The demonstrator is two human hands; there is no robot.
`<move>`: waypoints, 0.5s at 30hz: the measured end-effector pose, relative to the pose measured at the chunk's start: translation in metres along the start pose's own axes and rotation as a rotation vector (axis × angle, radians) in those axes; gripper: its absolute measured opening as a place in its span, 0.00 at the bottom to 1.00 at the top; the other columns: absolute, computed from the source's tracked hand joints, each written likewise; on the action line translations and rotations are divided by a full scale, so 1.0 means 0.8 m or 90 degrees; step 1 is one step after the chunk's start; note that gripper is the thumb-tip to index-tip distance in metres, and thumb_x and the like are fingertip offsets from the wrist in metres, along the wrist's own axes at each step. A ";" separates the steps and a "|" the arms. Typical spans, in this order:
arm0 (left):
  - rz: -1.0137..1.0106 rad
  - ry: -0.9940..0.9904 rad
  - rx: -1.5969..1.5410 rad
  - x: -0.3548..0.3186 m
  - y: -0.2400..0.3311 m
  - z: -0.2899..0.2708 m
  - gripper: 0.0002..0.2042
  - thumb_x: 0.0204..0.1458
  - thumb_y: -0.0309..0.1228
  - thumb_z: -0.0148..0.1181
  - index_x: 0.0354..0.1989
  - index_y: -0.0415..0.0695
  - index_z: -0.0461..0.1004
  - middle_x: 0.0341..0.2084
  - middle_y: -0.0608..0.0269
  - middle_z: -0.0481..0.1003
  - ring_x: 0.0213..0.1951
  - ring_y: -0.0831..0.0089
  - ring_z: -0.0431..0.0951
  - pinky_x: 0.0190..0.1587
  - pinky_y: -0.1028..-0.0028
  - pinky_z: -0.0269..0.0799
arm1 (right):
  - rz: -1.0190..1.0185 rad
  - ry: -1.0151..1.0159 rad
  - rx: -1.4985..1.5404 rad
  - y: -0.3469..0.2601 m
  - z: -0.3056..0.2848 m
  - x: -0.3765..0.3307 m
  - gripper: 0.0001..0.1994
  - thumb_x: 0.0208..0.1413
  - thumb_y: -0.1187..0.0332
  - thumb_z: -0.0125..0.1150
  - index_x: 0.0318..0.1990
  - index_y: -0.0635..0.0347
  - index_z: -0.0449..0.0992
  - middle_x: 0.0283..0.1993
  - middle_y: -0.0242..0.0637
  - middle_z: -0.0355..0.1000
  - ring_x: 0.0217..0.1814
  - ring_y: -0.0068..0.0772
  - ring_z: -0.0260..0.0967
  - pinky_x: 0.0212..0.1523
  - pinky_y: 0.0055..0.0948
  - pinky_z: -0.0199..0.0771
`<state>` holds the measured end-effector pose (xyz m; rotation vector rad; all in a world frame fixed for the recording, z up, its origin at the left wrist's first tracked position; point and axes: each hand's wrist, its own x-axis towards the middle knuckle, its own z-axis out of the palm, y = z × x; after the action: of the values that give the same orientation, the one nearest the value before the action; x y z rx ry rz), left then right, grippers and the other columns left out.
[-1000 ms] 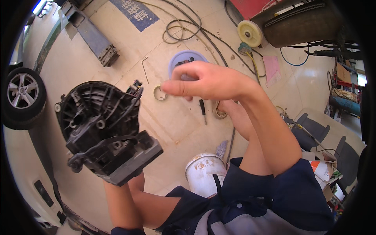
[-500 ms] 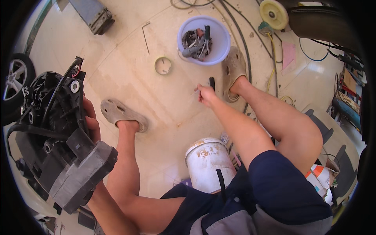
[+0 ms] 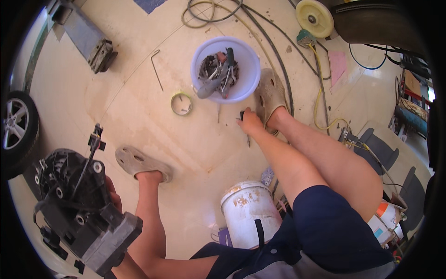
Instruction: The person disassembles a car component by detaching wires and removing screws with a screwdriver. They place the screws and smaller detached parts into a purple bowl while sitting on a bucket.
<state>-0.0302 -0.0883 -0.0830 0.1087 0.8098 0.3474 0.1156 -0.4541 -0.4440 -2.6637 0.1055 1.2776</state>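
Note:
My left hand [image 3: 113,194] grips a black cast machine assembly [image 3: 76,204] with a thin lever, held up at the lower left; the part hides most of the hand. My right hand [image 3: 251,122] reaches down to the floor beside my right sandal [image 3: 271,95]. Its fingers are curled over a small screwdriver [image 3: 242,114] with a black handle that lies on the floor. The shaft pokes out beneath the hand. My left foot in a beige sandal [image 3: 139,162] rests on the floor between both hands.
A lilac basin [image 3: 200,52] of tools stands just beyond the right hand, with a tape roll [image 3: 181,103] and an angled key [image 3: 155,69] to its left. A white bucket [image 3: 248,209] sits by my knees. Cables [image 3: 278,60], a car wheel [image 3: 14,125] and a metal bar [image 3: 83,37] lie around.
My right hand has dropped from in front of me to the floor and closed over the screwdriver. The black assembly in my left hand has sunk toward the lower left.

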 end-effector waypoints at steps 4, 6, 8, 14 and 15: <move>-0.001 -0.012 0.010 0.003 -0.014 0.006 0.31 0.66 0.43 0.52 0.72 0.38 0.59 0.67 0.45 0.64 0.65 0.52 0.69 0.64 0.53 0.71 | -0.008 -0.063 0.000 -0.001 0.002 0.005 0.25 0.59 0.60 0.64 0.57 0.68 0.66 0.55 0.61 0.74 0.57 0.58 0.76 0.56 0.51 0.77; -0.007 -0.031 0.011 0.004 -0.022 0.010 0.31 0.66 0.44 0.52 0.71 0.38 0.59 0.66 0.46 0.65 0.64 0.52 0.70 0.64 0.53 0.72 | -0.045 -0.124 -0.061 -0.005 -0.012 -0.008 0.23 0.60 0.61 0.60 0.56 0.71 0.67 0.50 0.61 0.77 0.49 0.54 0.80 0.50 0.49 0.81; -0.010 -0.051 0.009 0.001 -0.026 0.016 0.30 0.65 0.44 0.52 0.71 0.38 0.60 0.66 0.46 0.66 0.63 0.52 0.71 0.63 0.53 0.73 | -0.117 -0.294 -0.069 -0.019 -0.039 -0.029 0.22 0.60 0.62 0.58 0.53 0.72 0.67 0.44 0.60 0.78 0.37 0.51 0.81 0.40 0.46 0.82; 0.013 -0.199 0.010 -0.019 -0.033 0.048 0.30 0.65 0.45 0.52 0.70 0.38 0.62 0.64 0.46 0.68 0.62 0.52 0.73 0.61 0.53 0.75 | -0.324 -0.350 0.021 -0.144 -0.209 -0.132 0.20 0.60 0.59 0.57 0.47 0.70 0.65 0.33 0.53 0.77 0.24 0.44 0.77 0.27 0.40 0.78; 0.022 -0.227 0.012 -0.021 -0.035 0.055 0.30 0.65 0.45 0.52 0.69 0.38 0.63 0.64 0.46 0.69 0.61 0.52 0.74 0.61 0.53 0.75 | -0.401 -0.219 0.055 -0.170 -0.251 -0.153 0.20 0.60 0.58 0.57 0.47 0.68 0.65 0.32 0.51 0.76 0.26 0.40 0.77 0.28 0.39 0.77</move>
<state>-0.0013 -0.1190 -0.0478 0.1958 0.4588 0.3407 0.2119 -0.3621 -0.2072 -2.0928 -0.6507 1.4156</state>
